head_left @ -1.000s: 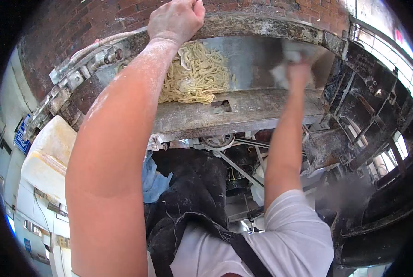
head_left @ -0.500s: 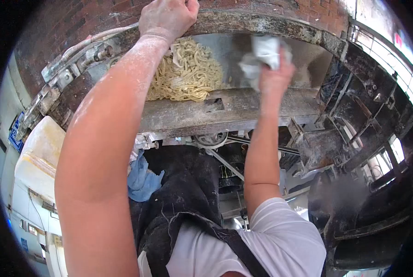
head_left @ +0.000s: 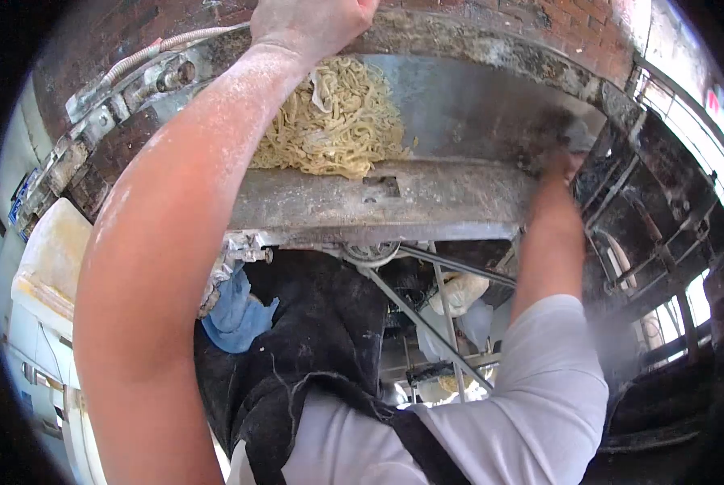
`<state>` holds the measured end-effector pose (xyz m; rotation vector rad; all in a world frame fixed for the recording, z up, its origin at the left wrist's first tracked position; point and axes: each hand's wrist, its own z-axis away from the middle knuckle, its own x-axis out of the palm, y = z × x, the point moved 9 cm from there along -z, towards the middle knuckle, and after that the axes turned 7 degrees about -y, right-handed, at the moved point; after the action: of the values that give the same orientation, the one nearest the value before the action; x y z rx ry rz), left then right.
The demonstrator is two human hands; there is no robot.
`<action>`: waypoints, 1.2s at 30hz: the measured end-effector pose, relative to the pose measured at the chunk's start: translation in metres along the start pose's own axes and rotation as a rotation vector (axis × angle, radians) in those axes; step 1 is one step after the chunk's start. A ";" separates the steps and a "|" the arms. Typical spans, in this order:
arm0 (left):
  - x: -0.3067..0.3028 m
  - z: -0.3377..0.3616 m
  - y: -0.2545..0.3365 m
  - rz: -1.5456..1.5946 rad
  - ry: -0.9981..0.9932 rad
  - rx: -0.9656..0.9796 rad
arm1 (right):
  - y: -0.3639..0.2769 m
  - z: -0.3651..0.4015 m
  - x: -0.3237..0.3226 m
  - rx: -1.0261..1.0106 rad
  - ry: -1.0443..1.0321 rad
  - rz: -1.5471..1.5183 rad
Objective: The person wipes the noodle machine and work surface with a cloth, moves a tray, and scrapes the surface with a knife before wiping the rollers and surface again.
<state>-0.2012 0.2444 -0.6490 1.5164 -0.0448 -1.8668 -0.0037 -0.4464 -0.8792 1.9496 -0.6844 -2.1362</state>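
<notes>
My left hand (head_left: 313,26), dusted with flour, is at the top edge of the view over the far rim of the metal trough (head_left: 467,97). Its fingers look curled, but their tips are cut off, so what they grip is hidden. Below and beside that wrist lies a heap of pale dough strands, like thick noodles (head_left: 341,121), in the trough's left part. My right hand (head_left: 568,162) is at the trough's right end, smeared by motion. A crumpled white cloth (head_left: 578,133) shows faintly at its fingers.
A worn ledge (head_left: 451,194) with a square slot runs along the trough's near side. Beneath it are a pulley wheel (head_left: 371,250) and metal bars. A blue cloth (head_left: 239,311) hangs near my apron. A dark metal frame stands at right, and a whitish container (head_left: 50,250) at left.
My right hand has swept the white cloth rightward and nearer along the trough to its right end. My left hand has shifted slightly right and up in view.
</notes>
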 end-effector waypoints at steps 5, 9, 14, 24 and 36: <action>-0.005 0.000 0.000 0.032 -0.005 -0.026 | -0.108 0.169 -0.048 -0.056 -0.225 -0.251; -0.007 0.000 -0.001 0.012 0.006 -0.006 | -0.251 0.337 -0.134 -0.270 -0.551 -0.789; -0.004 0.001 0.000 -0.030 0.037 -0.007 | -0.331 0.368 -0.245 -0.384 -0.741 -1.116; -0.004 0.000 -0.003 0.021 0.009 -0.027 | -0.171 0.240 -0.094 -0.279 -0.424 -0.355; -0.001 -0.002 -0.005 -0.024 -0.014 -0.050 | -0.242 0.304 -0.297 -0.392 -0.757 -0.859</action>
<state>-0.2020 0.2500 -0.6509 1.4766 0.0133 -1.8833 -0.2180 -0.0423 -0.7065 1.2823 0.6300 -3.2008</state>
